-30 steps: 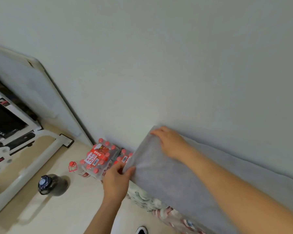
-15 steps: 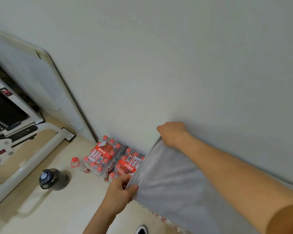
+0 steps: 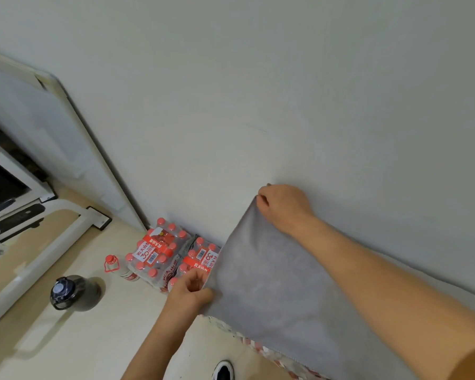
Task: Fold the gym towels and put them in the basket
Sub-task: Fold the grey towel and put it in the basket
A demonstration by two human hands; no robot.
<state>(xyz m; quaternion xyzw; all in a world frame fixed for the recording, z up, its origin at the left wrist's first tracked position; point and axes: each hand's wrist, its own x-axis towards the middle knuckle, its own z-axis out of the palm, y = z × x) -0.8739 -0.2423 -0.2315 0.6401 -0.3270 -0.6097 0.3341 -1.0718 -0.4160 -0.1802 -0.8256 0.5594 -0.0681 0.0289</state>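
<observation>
A grey gym towel (image 3: 274,292) hangs stretched in the air in front of the white wall. My right hand (image 3: 281,205) pinches its upper corner close to the wall. Lower down, my left hand (image 3: 191,290) grips the other corner of the same short edge. The towel runs off to the lower right under my right forearm. No basket is in view.
Two shrink-wrapped packs of red-capped bottles (image 3: 159,250) stand on the floor against the wall, with a single bottle (image 3: 113,266) beside them. A dark jug (image 3: 72,293) sits on the beige floor. White gym-machine bars (image 3: 39,250) lie at left. A patterned fabric (image 3: 261,348) shows under the towel.
Both hands have lifted the towel's end edge off the surface and pulled it up and to the right. My right hand went from resting flat to pinching the corner.
</observation>
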